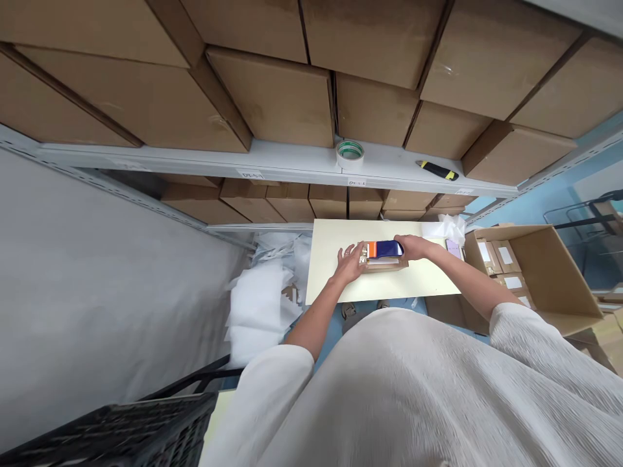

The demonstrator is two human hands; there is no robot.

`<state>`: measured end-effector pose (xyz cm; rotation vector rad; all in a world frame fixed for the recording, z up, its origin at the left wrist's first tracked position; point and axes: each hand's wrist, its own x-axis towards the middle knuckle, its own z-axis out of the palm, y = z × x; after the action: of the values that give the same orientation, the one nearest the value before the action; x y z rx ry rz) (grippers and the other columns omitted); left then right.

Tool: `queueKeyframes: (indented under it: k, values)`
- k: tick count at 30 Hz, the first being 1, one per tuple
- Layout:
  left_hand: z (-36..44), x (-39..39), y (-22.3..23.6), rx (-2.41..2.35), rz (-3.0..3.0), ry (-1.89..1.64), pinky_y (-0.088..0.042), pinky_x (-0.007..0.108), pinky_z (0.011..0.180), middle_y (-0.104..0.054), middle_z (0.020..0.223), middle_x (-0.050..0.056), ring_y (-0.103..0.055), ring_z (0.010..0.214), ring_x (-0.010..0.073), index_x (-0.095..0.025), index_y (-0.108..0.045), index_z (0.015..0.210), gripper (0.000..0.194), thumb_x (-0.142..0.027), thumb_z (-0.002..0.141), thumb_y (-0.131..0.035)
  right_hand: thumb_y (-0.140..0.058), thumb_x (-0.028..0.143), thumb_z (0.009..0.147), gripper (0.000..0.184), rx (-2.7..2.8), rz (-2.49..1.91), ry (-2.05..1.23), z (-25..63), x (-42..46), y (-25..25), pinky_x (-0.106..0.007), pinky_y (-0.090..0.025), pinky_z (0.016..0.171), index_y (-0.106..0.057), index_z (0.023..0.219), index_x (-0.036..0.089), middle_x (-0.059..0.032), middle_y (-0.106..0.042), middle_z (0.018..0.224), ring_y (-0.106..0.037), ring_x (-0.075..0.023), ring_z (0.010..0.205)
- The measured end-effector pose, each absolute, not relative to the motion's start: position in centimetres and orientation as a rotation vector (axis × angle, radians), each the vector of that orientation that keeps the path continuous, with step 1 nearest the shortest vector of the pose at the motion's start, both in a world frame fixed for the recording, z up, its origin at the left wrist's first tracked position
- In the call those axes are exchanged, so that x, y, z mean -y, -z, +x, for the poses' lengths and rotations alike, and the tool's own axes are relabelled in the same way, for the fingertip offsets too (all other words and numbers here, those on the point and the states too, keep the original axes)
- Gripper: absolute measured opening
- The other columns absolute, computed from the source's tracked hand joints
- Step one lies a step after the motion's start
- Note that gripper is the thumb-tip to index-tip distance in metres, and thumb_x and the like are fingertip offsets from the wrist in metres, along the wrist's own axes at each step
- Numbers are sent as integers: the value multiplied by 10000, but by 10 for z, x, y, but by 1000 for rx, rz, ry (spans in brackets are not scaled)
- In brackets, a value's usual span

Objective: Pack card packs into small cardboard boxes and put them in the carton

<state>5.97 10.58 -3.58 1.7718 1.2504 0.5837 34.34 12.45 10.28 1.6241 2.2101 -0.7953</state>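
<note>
A small brown cardboard box (389,265) lies on a pale yellow table top (341,285). Over it sits a blue and orange tape dispenser (384,249). My right hand (415,247) is wrapped around the dispenser's right end. My left hand (351,262) rests with its fingers spread against the box's left end, next to the dispenser's orange part.
A grey metal shelf (292,159) above carries a tape roll (350,152), a yellow-black utility knife (437,170) and rows of brown cartons. An open carton (549,272) with small labelled boxes stands right. White foam sheets (257,305) lie left; a black crate (126,431) is near-left.
</note>
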Motion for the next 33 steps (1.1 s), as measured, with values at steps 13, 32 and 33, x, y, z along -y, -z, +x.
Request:
queueKeyframes:
  k: [13,32,33]
  values:
    - [64,-107,32,-1344,1859,-400,-66,699,1346,-689,1495,163,-477,1555,426,-321,-518,1585,828,-312,819,-834,-873,231,724,438,-2124,1679,763,478,-101,-122,-346,-447,683,-638,1092,262,-110,-769,1045,-718,-312,897]
    - [72,-113,25,-1380,2019,-25,-372,503,1309,-303,1829,161,-433,1622,387,-205,-197,1770,961,-283,938,-673,-779,172,811,514,-2011,1628,581,533,-77,-60,-367,-506,820,-625,1300,188,-180,-745,1214,-708,-351,1118]
    - [71,-112,26,-1377,2008,-34,-376,497,1312,-279,1839,154,-419,1633,382,-212,-194,1771,959,-288,943,-673,-779,170,818,525,-1996,1615,577,525,-79,-57,-373,-513,822,-620,1317,184,-185,-744,1219,-711,-354,1119]
